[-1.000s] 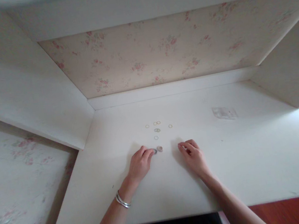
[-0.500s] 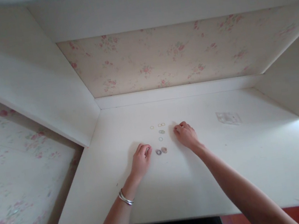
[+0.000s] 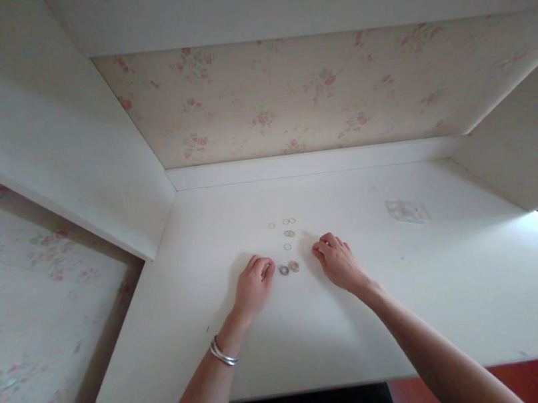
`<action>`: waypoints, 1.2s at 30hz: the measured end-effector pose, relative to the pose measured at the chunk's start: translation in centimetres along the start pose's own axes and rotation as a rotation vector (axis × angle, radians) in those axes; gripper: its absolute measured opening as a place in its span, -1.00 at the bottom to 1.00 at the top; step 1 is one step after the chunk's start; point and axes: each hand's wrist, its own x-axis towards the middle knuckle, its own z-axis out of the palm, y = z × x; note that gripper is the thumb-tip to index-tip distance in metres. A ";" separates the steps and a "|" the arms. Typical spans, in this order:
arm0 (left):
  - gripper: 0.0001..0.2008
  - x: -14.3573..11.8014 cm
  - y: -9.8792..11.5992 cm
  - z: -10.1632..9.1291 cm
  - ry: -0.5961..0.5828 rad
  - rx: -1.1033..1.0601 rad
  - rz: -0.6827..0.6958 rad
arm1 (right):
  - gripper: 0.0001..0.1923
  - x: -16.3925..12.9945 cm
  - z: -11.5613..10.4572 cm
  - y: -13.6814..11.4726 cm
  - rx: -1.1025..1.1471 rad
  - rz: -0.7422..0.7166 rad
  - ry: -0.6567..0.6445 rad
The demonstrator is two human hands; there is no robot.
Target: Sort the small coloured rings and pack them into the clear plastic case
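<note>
My left hand [image 3: 255, 283] rests on the white desk with its fingers curled in toward the thumb; anything inside is hidden. Just right of its fingertips lie a dark grey ring [image 3: 284, 270] and a pinkish ring [image 3: 293, 266], side by side. My right hand [image 3: 337, 260] is closed, fingertips drawn together and pointing left, and I cannot make out what is in them. Between the hands, farther back, lie a thin pale green ring [image 3: 287, 246], overlapping greenish rings [image 3: 289, 233], a pair of thin yellowish rings [image 3: 289, 221] and a pale single ring [image 3: 271, 226].
A clear plastic bag [image 3: 407, 211] lies flat on the white desk [image 3: 371, 341], right of my right hand. A low ledge [image 3: 314, 162] runs along the back below flowered wallpaper [image 3: 259, 102]. White panels [image 3: 101, 132] stand at both sides. A tiny dark speck [image 3: 208, 328] sits near my left wrist.
My right hand has come a little nearer, down from beside the back rings to beside the pale green ring. My left hand stays near the dark ring. The view has shifted slightly.
</note>
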 end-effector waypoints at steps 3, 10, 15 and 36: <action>-0.84 0.0 0.1 0.0 -0.010 0.015 -0.008 | -0.75 -1.5 -0.1 -1.2 0.012 -0.040 0.010; -0.87 0.0 0.3 -0.2 -0.034 0.031 -0.008 | -0.76 -3.0 0.0 -3.0 0.037 -0.098 0.005; -0.85 0.0 0.4 -0.4 -0.036 0.047 -0.001 | -0.76 -3.1 0.3 -3.0 0.070 -0.094 -0.024; -0.84 0.1 0.1 -0.5 -0.044 0.013 0.002 | -0.72 5.6 0.2 -2.2 -0.022 -0.143 -0.030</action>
